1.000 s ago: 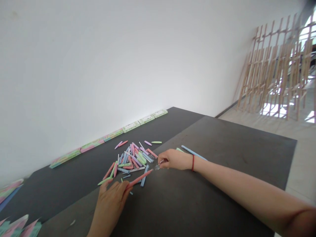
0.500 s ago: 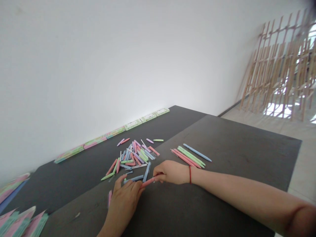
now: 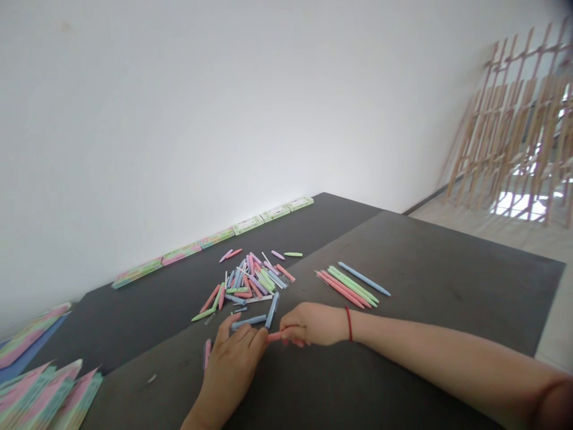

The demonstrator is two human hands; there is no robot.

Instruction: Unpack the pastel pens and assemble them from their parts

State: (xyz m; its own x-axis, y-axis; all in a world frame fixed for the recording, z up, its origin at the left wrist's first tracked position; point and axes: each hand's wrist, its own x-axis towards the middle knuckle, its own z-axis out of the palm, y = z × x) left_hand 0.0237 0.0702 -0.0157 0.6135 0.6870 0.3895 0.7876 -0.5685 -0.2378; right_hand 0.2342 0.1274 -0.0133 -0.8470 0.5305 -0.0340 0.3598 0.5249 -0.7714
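Observation:
A pink pen [image 3: 274,337] is stretched between my two hands above the dark table. My left hand [image 3: 236,356] pinches its left end, and my right hand [image 3: 303,323] is closed round its right end, so both ends are covered. Just beyond my fingers lie a blue pen part [image 3: 249,322] and another blue barrel [image 3: 272,309]. A pile of pink, green, blue and purple pen parts [image 3: 250,280] spreads behind them. To the right, several whole pens rest side by side: pink ones [image 3: 340,289], green ones [image 3: 353,285] and a blue one [image 3: 364,279].
Flat printed boxes [image 3: 248,225] line the wall at the table's back edge. Pastel packets [image 3: 49,394] are stacked at the front left. A pink piece [image 3: 206,353] lies beside my left wrist. Wooden racks [image 3: 514,125] lean against the wall at right.
My right hand has turned and closed further along the pink pen, and less of the pen shows between my hands. The whole view has shifted slightly; the pile and the row look unchanged.

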